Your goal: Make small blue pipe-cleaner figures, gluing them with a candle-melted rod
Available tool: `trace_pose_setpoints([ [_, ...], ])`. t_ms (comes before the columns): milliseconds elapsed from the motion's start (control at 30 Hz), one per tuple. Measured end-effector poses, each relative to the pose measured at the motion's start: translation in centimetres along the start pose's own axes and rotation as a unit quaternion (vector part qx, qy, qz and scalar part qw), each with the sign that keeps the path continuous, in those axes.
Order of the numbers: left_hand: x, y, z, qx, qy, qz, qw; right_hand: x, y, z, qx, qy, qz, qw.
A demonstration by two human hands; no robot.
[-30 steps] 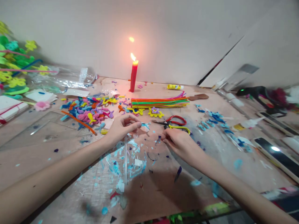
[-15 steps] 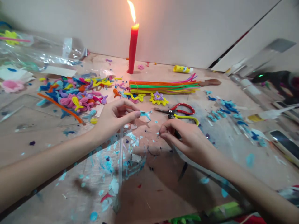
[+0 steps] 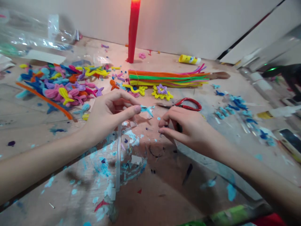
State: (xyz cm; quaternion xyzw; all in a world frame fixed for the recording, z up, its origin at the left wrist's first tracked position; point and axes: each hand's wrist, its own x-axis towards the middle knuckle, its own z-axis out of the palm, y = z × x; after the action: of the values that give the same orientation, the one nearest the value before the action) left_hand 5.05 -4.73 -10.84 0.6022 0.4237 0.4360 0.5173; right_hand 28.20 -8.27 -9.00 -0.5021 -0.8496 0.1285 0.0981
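Head view: the left hand (image 3: 113, 113) pinches a small light-blue fuzzy pc. (image 3: 147, 111) b/w thumb & fingertips; this pc. is in the mid of scene, a little above the table (image 3: 131, 204) or touching it, I cannot tell which. The right hand (image 3: 189, 127) is near it on the right, w/ its fingers curled & thumb close to the forefinger; if they grasp smth., I cannot tell.

Just beyond the right hand lie scissors (image 3: 191, 102) w/ red handle, partly hidden by it. On far side, approx. mid, are a bundle of coloured pipe cleaners (image 3: 164, 78), a yellow wavy ring (image 3: 168, 97) & a purple star-like pc. (image 3: 161, 89) on it. Behind stands a red candle (image 3: 133, 34), its top glowing. A mixed pile of fuzzy pcs. (image 3: 66, 83) is far left; more blue pcs. (image 3: 237, 102) lie right. A clear strip (image 3: 118, 160) lies near, below the left hand.
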Motion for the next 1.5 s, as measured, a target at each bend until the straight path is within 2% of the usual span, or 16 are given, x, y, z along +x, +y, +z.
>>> trace_pose_setpoints([
  [167,0.0,0.0,0.1,-0.011,-0.006,-0.013,1.0,1.3,0.0,0.5,-0.026,-0.035,-0.032,0.999],
  [467,-0.1,-0.2,-0.1,0.007,-0.01,-0.002,1.0,0.2,-0.7,1.1,-0.149,-0.044,-0.048,0.987],
  [600,-0.1,0.0,0.0,0.0,-0.01,0.003,1.0,0.2,-0.3,1.2,-0.116,-0.057,-0.059,0.99],
  [833,0.0,0.1,0.0,0.008,-0.009,0.009,1.0,0.2,-0.1,1.4,-0.06,-0.054,-0.033,0.996],
  [1033,-0.1,-0.1,-0.1,0.021,-0.027,0.011,0.999,1.0,-0.9,0.3,-0.034,-0.048,-0.03,0.998],
  [1200,-0.1,-0.1,-0.2,0.032,-0.028,0.02,0.999,2.4,-0.9,-0.6,-0.032,-0.085,-0.044,0.995],
  [1500,0.1,-0.3,0.0,0.022,-0.037,0.046,0.998,4.0,-0.7,-1.4,0.003,-0.17,0.003,0.985],
])
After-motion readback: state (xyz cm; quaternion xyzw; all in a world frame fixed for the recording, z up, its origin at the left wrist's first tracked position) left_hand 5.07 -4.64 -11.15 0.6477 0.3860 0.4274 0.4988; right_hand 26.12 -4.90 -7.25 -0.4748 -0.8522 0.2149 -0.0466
